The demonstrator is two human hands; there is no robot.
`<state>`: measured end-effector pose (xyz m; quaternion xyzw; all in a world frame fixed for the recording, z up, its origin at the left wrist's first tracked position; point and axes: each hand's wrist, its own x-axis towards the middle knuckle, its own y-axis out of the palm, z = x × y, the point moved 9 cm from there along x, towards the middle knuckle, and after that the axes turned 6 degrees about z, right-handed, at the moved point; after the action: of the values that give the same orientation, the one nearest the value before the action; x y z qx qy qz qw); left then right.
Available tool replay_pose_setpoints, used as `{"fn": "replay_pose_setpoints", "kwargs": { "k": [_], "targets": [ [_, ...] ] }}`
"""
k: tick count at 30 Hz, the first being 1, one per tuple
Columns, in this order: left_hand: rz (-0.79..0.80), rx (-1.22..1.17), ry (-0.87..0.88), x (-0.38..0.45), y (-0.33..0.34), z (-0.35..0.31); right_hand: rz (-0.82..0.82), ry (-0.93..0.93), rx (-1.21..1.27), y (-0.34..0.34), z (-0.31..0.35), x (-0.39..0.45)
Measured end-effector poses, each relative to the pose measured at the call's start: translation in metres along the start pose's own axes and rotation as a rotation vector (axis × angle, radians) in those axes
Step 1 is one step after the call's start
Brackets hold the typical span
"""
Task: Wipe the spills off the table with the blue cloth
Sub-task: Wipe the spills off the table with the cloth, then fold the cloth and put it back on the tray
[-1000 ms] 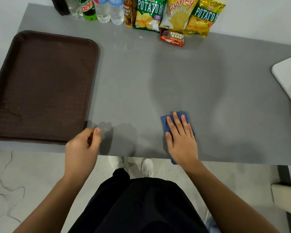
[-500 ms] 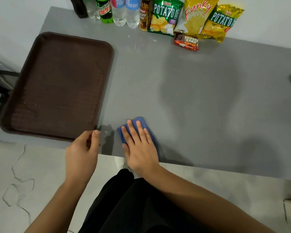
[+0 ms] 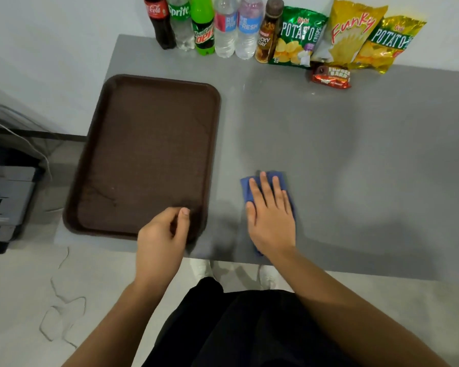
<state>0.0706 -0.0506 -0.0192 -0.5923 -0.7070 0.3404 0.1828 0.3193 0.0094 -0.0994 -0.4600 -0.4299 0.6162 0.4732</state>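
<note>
The blue cloth (image 3: 247, 189) lies flat on the grey table (image 3: 355, 160) near the front edge, just right of the tray. My right hand (image 3: 270, 213) presses on it palm down with fingers spread, covering most of it. My left hand (image 3: 162, 234) hovers loosely curled over the tray's near right corner and holds nothing. A faint wet sheen with small droplets (image 3: 313, 93) shows on the table toward the back. No clear spill is visible around the cloth.
A brown tray (image 3: 149, 144) fills the table's left side. Several drink bottles (image 3: 224, 27) and snack bags (image 3: 353, 33) line the back edge, with a small red wrapper (image 3: 331, 78) in front of them. A dark printer (image 3: 3, 197) stands on the floor at left.
My right hand slid the cloth left along the front edge toward the tray, then pushed it slightly away from the edge. The left hand stayed near the tray's corner.
</note>
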Motion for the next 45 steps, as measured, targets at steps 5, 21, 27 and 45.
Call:
{"fn": "replay_pose_setpoints", "kwargs": {
  "k": [5, 21, 27, 45],
  "targets": [
    [0.066, 0.059, 0.098, 0.024, -0.015, 0.013, -0.034, 0.087, -0.064, 0.015, 0.009, -0.038],
    [0.113, 0.024, 0.143, 0.043, -0.035, 0.024, 0.056, 0.18, 0.038, 0.007, 0.077, 0.034],
    [0.105, 0.045, 0.167, 0.04, -0.038, 0.017, 0.138, 0.143, 0.076, -0.012, 0.062, 0.043],
    [-0.001, 0.0, 0.098, 0.014, -0.03, -0.003, 0.19, -0.161, -0.073, -0.078, 0.044, 0.074]
  ]
}}
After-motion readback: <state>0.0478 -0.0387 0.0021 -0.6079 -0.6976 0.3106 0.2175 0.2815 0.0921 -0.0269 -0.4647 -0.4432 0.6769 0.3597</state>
